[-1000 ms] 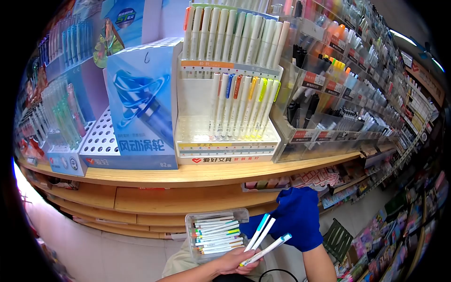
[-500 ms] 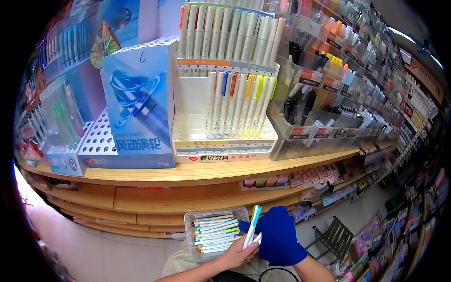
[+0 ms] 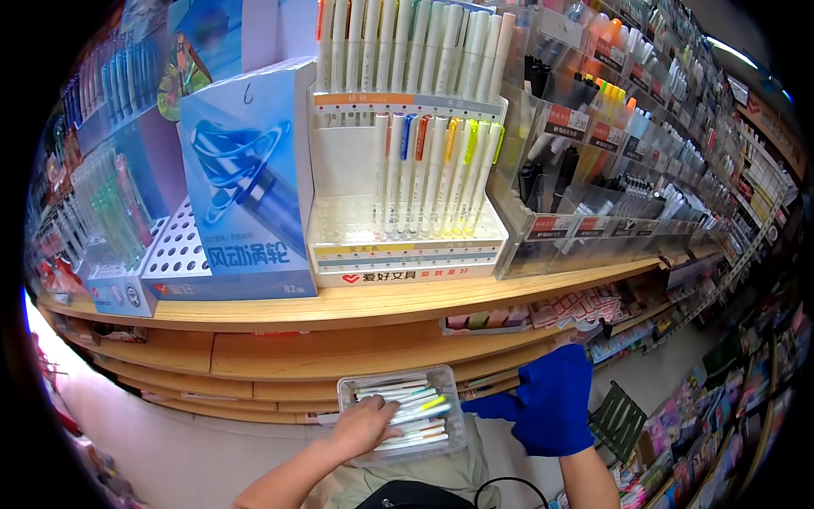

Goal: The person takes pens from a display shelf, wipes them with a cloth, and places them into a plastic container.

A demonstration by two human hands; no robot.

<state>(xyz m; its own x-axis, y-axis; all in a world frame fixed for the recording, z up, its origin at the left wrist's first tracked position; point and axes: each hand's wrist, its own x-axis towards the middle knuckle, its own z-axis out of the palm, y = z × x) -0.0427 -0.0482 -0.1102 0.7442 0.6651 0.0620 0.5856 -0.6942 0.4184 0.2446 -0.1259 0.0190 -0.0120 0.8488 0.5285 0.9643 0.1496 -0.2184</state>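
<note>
A clear plastic box (image 3: 460,424) full of white marker pens (image 3: 415,443) rests on the person's lap. My left hand (image 3: 366,424) reaches over the box's left side, fingers curled on several pens; a yellow-green and a light blue cap end show just to its right. How firmly it grips them is hard to see. My right hand is covered by a plain blue glove or cloth (image 3: 553,403), right of the box. A narrow finger-like part of the blue covering points left to the box's right edge. The fingers inside are hidden.
A white display stand (image 3: 407,259) with rows of markers stands on the wooden shelf (image 3: 381,310) ahead. Left of it is a blue pen display box (image 3: 246,187); to its right, clear racks (image 3: 585,220) of pens. A folding stool (image 3: 617,420) stands on the floor at right.
My left hand has gone from holding up a blue-ended marker at the box's right side to the pens inside the box. The blue-covered right hand has moved right, away from it.
</note>
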